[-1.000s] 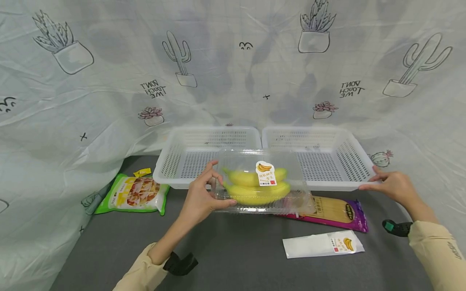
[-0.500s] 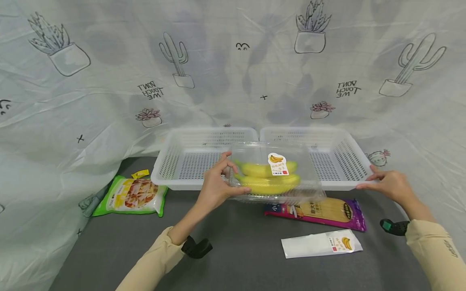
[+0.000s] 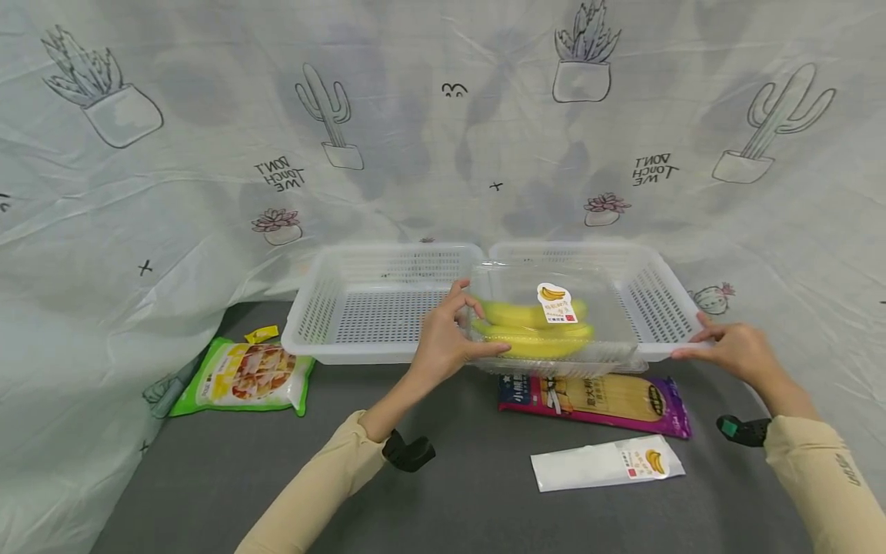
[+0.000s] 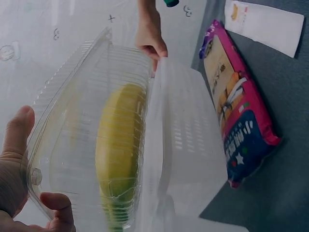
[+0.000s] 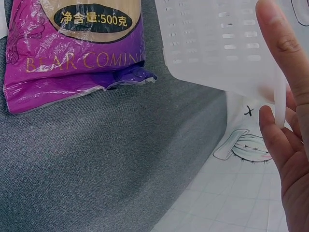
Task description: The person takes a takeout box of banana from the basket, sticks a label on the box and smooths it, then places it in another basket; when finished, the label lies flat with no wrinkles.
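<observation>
My left hand (image 3: 446, 338) grips the left end of a clear plastic clamshell box (image 3: 609, 308) with bananas (image 3: 536, 338) and a banana sticker inside view on its lid. The box is held over the front of the right white basket (image 3: 667, 308). In the left wrist view, thumb and fingers hold the box's edge, and a yellow banana (image 4: 120, 140) shows through the plastic. My right hand (image 3: 744, 354) pinches the front right corner of that basket; in the right wrist view its fingers (image 5: 275, 130) and thumb are around the rim.
The left white basket (image 3: 367, 308) stands beside the right one. A purple pasta packet (image 3: 609, 400) lies before the right basket, with a white labelled sleeve (image 3: 581, 468) nearer. At left are a green-edged food bag (image 3: 249, 377) and a small yellow packet (image 3: 261, 334). A patterned curtain (image 3: 415, 115) hangs behind.
My left hand has carried the banana box to the right and slightly farther back, from between the baskets to over the right one. My right hand keeps its hold on the basket corner.
</observation>
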`<state>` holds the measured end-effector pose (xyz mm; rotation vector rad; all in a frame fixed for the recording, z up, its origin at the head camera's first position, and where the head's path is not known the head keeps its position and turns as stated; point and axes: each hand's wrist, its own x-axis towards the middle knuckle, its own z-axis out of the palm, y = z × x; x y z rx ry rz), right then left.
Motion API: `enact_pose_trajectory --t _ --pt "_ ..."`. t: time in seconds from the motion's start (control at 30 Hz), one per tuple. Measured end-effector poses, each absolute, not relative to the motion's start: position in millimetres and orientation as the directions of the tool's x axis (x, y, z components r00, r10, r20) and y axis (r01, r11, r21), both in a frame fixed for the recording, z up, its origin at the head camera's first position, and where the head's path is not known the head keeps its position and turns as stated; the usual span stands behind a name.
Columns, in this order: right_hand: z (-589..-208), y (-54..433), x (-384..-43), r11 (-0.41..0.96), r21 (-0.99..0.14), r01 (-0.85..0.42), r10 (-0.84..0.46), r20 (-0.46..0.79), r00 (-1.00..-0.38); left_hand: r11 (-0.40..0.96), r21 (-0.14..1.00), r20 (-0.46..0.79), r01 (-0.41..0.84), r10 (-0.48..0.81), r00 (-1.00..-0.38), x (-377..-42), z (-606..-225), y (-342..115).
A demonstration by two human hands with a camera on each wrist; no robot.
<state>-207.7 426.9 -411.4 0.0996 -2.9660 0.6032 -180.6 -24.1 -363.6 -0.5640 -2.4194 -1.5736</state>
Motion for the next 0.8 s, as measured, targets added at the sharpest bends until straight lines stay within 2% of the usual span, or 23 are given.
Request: enact_pose_trajectory --t 0.37,0.53,0.8 --pt "-411 428 -209 0.912 -0.401 -0.089 -0.043 0.122 -0.992 0.333 0.824 0.392 0.459 0.25 -0.885 -199 -361 13" --pt "-413 432 -209 0.911 -0.39 -0.132 -0.073 0.162 -0.984 0.316 0.807 0.422 0.499 0.282 -0.862 -209 -366 29" --pt "-414 430 -208 0.911 -0.398 -0.106 -0.038 0.176 -0.984 0.316 0.79 0.453 0.526 0.278 -0.847 -233 -378 48"
